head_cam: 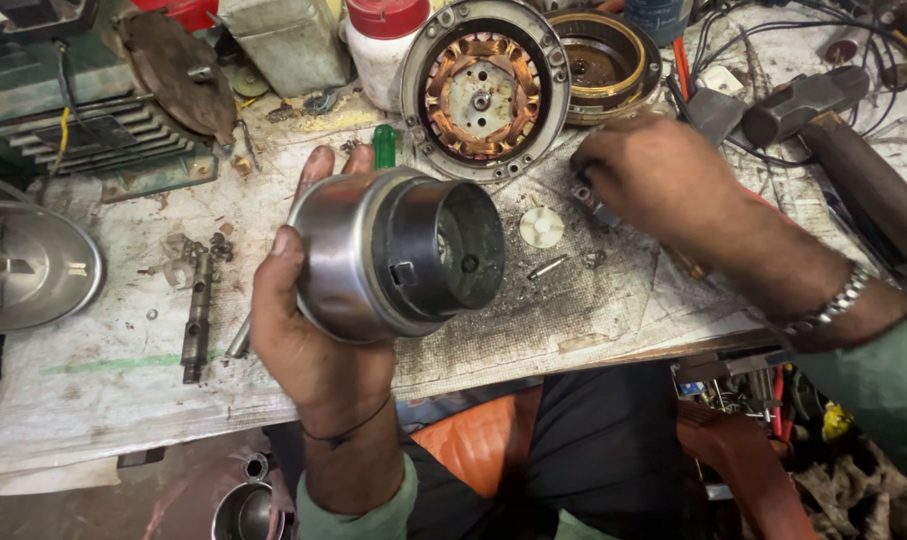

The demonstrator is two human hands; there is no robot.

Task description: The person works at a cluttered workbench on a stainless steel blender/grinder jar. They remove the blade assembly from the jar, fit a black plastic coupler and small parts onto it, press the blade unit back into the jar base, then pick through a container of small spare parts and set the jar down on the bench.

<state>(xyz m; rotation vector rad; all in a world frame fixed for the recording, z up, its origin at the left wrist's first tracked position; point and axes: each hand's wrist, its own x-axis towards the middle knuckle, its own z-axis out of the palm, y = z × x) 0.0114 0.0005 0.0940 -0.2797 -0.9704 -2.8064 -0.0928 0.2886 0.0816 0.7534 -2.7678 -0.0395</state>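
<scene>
Round steel motor housing (399,255), smooth outside, dark and hollow within
Gripped by left hand (309,330), fingers wrapped round; right hand (654,175) pinching small metal part (592,200) near copper-wound stator (484,90)

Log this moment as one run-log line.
left hand: holds metal housing | right hand: on bench, picking small part | stator: behind

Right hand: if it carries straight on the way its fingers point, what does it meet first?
The right hand points up-left; past the small part it's touching, it would likely meet the round copper-wound stator first, though depth is unclear.
</scene>
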